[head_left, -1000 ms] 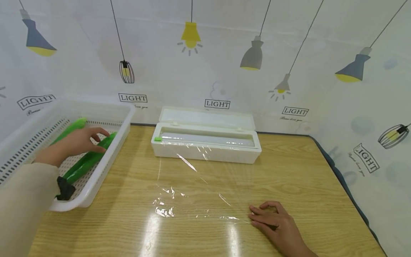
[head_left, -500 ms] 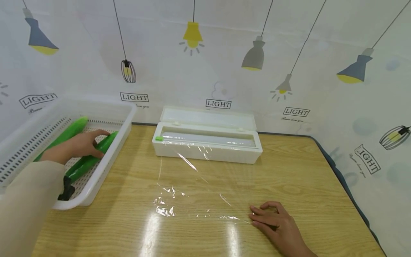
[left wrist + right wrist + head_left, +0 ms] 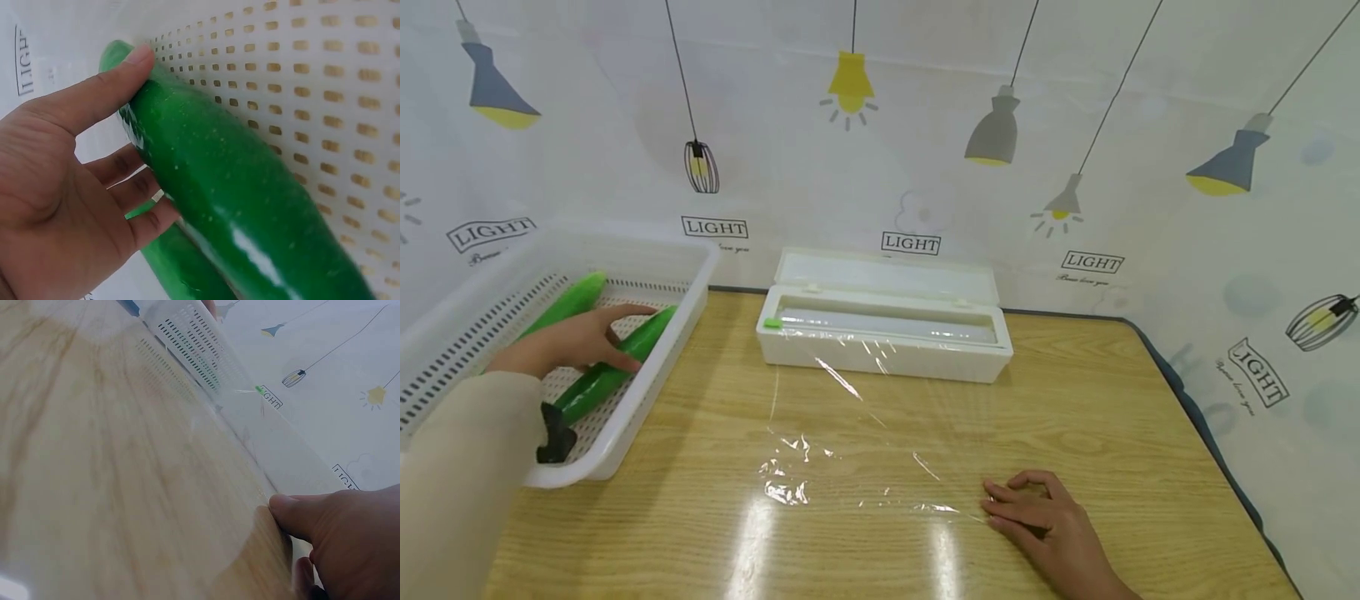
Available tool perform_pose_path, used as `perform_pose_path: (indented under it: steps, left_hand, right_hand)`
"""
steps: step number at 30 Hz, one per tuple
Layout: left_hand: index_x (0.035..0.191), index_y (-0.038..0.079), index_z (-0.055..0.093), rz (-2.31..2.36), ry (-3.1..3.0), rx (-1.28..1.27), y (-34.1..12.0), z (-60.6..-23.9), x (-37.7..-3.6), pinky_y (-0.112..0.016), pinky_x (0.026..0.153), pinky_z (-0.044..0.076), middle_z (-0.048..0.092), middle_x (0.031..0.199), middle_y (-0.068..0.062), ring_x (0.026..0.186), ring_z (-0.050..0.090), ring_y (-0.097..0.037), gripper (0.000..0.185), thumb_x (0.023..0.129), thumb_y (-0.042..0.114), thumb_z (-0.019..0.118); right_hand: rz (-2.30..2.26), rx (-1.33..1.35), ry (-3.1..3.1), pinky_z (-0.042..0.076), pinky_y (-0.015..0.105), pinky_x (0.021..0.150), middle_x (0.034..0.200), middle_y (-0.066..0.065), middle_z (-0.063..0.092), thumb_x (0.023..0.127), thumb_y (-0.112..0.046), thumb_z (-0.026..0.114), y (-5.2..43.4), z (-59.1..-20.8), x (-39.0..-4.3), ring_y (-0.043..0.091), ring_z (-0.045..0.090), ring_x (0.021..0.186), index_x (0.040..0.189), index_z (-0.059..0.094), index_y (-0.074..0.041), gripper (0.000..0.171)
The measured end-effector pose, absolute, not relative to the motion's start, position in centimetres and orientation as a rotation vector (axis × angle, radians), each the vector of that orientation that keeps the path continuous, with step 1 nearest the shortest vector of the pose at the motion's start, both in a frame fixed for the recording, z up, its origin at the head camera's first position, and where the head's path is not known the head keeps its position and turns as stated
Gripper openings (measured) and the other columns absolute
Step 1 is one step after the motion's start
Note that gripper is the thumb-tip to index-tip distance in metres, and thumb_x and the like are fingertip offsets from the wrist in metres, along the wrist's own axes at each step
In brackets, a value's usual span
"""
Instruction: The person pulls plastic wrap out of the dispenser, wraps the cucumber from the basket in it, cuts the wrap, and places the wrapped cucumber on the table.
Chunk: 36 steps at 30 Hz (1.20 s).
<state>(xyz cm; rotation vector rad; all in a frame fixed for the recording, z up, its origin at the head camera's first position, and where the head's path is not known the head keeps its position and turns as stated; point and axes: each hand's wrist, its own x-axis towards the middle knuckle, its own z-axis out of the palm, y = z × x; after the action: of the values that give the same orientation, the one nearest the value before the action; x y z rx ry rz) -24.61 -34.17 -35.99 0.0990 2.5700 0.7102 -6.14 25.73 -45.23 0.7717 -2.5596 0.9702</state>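
In the white perforated basket my left hand holds a green cucumber, its thumb over one side and its fingers curled at the other. The left wrist view shows that cucumber close up, with the hand around its upper end. Behind it lies a second cucumber, partly hidden by the hand. My right hand is low on the wooden table and pinches a corner of clear cling film. The film stretches from a white cling film dispenser with a raised lid.
A green slider sits at the dispenser's left end. A black object shows by the left wrist at the basket's near end. The wooden table meets a lamp-printed cloth backdrop behind and at the right.
My left hand has settled lower on the nearer cucumber, its fingers shifting around it. The right hand and the stretched film stay where they were.
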Motion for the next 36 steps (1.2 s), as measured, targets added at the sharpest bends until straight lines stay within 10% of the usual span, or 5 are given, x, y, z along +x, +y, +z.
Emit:
perform_pose_path:
  steps: [36]
  left_hand:
    - [0.148, 0.013, 0.034, 0.721, 2.844, 0.171, -35.1, -30.8, -22.7, -0.042, 0.059, 0.050, 0.046, 0.122, -0.043, 0.092, 0.060, -0.044, 0.086, 0.079, 0.040, 0.078]
  right_hand:
    - [0.986, 0.786, -2.570, 0.039, 0.012, 0.087, 0.116, -0.006, 0.066, 0.078, -0.010, 0.078, 25.8, -45.0, -6.1, 0.014, 0.048, 0.108, 0.105, 0.076, -0.022, 0.029]
